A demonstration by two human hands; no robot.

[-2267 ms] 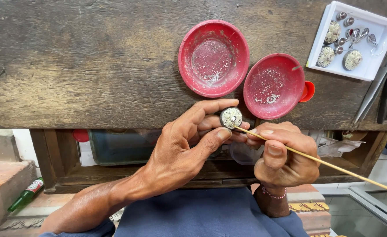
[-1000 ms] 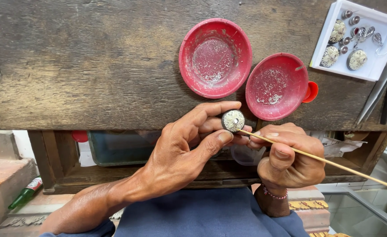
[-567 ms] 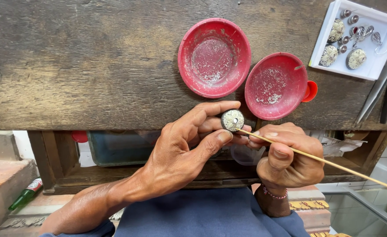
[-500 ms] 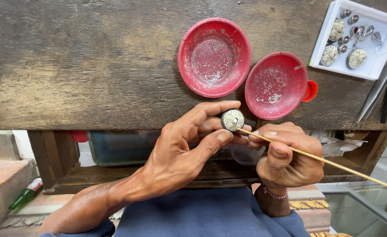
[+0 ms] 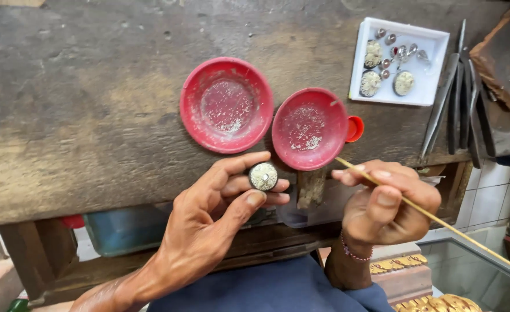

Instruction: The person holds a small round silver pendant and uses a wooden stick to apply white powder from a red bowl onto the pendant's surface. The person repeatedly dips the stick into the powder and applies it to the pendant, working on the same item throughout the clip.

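At the near edge of a worn wooden bench, two bare hands are seen from above. A small round ornament, dark-rimmed with a pale glittering face and a tiny centre stud, is clamped by the left hand between the index finger above and the thumb below, with the middle finger just behind it. It is held in the air just off the bench edge, below the gap between two red dishes. A thin wooden stick is pinched by the right hand, fingers closed around it; its tip is pointed up and left, close to the rim of the right red dish and apart from the ornament. The left red dish is set just beside it, the two rims nearly touching. Pale specks are scattered inside both dishes. Farther right, a white tray is filled with round ornaments and small stones. Beside the tray, several slim metal tools are laid.
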